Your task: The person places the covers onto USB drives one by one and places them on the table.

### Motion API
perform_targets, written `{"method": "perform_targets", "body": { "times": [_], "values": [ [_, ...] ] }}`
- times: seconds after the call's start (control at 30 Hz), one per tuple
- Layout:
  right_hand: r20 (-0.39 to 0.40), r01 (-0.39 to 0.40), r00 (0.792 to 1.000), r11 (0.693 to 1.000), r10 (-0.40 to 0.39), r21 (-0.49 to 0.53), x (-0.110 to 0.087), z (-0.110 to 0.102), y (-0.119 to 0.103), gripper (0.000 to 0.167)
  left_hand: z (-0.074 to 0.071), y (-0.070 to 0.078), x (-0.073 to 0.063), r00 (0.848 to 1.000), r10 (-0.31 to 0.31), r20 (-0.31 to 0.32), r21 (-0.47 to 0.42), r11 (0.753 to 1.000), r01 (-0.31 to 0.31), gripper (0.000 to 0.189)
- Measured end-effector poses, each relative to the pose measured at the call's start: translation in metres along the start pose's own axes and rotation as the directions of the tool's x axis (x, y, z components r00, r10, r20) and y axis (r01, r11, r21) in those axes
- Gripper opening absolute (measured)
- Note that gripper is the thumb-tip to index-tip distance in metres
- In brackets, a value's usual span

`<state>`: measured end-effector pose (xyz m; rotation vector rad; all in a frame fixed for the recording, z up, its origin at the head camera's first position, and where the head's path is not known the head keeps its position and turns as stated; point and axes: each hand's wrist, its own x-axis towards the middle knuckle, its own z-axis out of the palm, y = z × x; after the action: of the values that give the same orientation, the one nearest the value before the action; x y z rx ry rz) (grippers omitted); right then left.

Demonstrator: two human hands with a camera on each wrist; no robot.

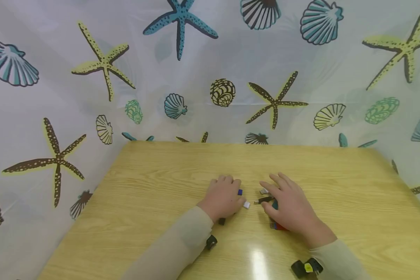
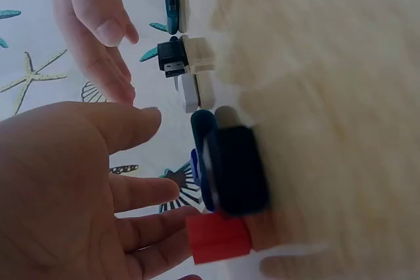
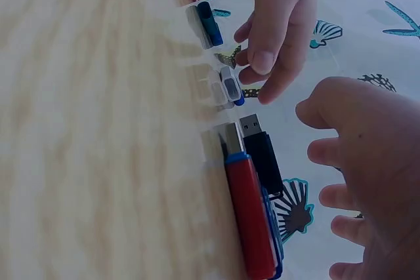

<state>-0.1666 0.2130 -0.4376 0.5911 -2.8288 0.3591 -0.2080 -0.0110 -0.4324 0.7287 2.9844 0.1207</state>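
My left hand (image 1: 223, 196) hovers with loosely bent fingers over a row of small caps, holding nothing. In the left wrist view a dark cap (image 2: 237, 172), a red cap (image 2: 220, 237) and a teal cap (image 2: 201, 122) stand beside its fingers. Near the thumb, a white cap (image 1: 246, 204) and a blue piece (image 1: 240, 192) show from above. My right hand (image 1: 290, 204), fingers spread and apart, is above several USB sticks and grips none. Among these are a red USB stick (image 3: 252, 221) and a black USB stick (image 3: 262, 162); the palm partly hides them in the head view.
A pale wooden table (image 1: 154, 175) carries everything. Behind it hangs a white sheet (image 1: 203, 62) printed with shells and starfish. Each wrist wears a black camera; the right one (image 1: 306, 267) bears a yellow mark. A black piece (image 1: 222, 221) lies by the left wrist.
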Motion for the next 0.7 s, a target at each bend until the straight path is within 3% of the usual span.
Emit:
{"method": "perform_targets", "body": {
  "times": [0.27,0.5,0.7],
  "values": [
    [-0.005,0.011,1.0,1.0,-0.011,0.008,-0.002,0.002,0.003,0.052,0.001,0.007,0.013,0.997,-0.016,0.074,0.004,1.0,0.015,0.049],
    [-0.008,0.016,1.0,1.0,-0.016,0.014,-0.002,0.004,0.004,0.052,-0.001,0.006,0.011,0.996,0.0,0.084,0.036,0.999,-0.003,0.034],
    [0.005,0.002,1.0,1.0,-0.002,0.032,-0.002,0.005,0.007,0.051,0.003,-0.004,0.006,1.0,-0.01,0.027,-0.128,0.992,0.013,0.012]
  ]
}}
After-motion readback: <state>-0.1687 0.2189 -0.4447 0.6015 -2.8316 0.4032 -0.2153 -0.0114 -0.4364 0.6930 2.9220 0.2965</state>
